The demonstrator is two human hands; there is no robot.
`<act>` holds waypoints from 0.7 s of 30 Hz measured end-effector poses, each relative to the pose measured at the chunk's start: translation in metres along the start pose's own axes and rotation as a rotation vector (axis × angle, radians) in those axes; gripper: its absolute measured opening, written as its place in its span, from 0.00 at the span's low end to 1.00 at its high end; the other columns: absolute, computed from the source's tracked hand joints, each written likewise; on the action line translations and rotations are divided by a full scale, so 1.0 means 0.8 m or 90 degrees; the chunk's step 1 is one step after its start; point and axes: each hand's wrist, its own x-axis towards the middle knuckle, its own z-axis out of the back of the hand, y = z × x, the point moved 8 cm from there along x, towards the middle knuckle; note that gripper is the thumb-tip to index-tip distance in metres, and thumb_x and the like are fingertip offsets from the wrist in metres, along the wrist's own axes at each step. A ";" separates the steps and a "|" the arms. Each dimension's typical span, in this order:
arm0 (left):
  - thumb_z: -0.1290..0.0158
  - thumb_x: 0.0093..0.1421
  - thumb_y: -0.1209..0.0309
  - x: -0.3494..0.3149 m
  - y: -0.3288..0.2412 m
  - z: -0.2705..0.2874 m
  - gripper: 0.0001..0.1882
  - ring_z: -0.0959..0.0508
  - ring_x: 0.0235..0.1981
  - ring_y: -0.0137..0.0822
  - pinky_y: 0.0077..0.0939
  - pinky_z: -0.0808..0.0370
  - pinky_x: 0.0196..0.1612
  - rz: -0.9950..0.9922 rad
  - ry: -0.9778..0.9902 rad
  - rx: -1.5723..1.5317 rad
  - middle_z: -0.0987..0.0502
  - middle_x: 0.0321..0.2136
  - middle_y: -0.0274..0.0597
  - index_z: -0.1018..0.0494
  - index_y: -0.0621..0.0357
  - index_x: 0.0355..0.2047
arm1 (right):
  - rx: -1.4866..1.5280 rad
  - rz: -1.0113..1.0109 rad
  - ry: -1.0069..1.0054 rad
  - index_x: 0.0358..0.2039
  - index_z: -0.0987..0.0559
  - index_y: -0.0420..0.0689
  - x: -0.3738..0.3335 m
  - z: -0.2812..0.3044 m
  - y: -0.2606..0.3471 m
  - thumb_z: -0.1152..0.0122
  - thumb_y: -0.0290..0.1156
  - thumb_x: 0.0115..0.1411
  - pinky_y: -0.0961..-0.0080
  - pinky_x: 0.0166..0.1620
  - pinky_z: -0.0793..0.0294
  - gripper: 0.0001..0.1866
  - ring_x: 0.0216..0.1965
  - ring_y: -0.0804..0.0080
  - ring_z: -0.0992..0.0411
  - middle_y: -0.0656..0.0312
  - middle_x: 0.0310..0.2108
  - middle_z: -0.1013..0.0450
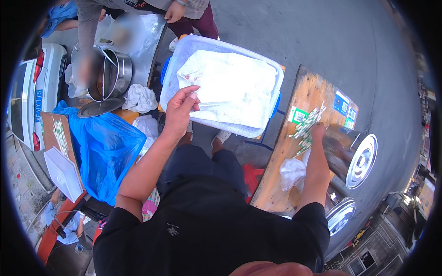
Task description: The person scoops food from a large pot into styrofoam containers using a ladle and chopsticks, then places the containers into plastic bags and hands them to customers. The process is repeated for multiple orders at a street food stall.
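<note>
In front of me stands a translucent plastic tub (pixel 168 92) with a white cloth (pixel 235 85) spread inside it. My left hand (pixel 183 106) is over the tub's near left rim, thumb and fingers pinched together. Whatever may be between those fingertips is too small to make out. Off to the right, my right hand (pixel 317 130) is at the edge of a heap of slim green-and-white wrapped sticks (pixel 306 129). Its fingers look curled in, and what they grip is hidden. The sticks lie on a wooden table (pixel 276 181).
Beside the sticks are a clear plastic bag (pixel 293 172) and large metal pots with shiny lids (pixel 362 161). On the left are a blue plastic bag (pixel 103 152), a white foam box (pixel 63 175) and a steel pot (pixel 122 73). Another person (pixel 195 14) stands across the tub.
</note>
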 end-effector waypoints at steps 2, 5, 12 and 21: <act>0.48 0.74 0.72 0.006 0.004 -0.001 0.15 0.25 0.33 0.24 0.21 0.27 0.43 0.018 0.014 -0.025 0.23 0.34 0.34 0.22 0.61 0.57 | 0.016 -0.028 -0.012 0.46 0.18 0.41 0.008 0.009 -0.024 0.36 0.35 0.57 0.54 0.53 0.22 0.18 0.46 0.45 0.20 0.44 0.42 0.18; 0.47 0.74 0.72 0.015 0.013 0.005 0.14 0.25 0.35 0.25 0.22 0.27 0.44 0.035 0.029 -0.089 0.21 0.38 0.36 0.22 0.61 0.57 | 0.056 -0.053 -0.088 0.44 0.18 0.41 -0.006 0.042 -0.019 0.38 0.33 0.60 0.54 0.50 0.22 0.14 0.44 0.45 0.19 0.45 0.40 0.18; 0.49 0.74 0.72 0.020 0.011 0.032 0.15 0.24 0.34 0.24 0.22 0.26 0.45 0.033 0.009 -0.138 0.17 0.49 0.40 0.22 0.60 0.57 | 0.197 0.443 -0.102 0.42 0.17 0.42 -0.212 0.201 0.375 0.39 0.22 0.65 0.60 0.44 0.22 0.06 0.42 0.51 0.23 0.53 0.39 0.21; 0.50 0.74 0.74 0.016 0.005 0.036 0.16 0.25 0.35 0.23 0.21 0.26 0.46 0.016 0.050 -0.136 0.18 0.52 0.37 0.22 0.60 0.58 | 0.150 0.637 -0.120 0.55 0.21 0.41 -0.349 0.190 0.656 0.27 0.31 0.57 0.60 0.50 0.23 0.25 0.52 0.55 0.27 0.54 0.49 0.23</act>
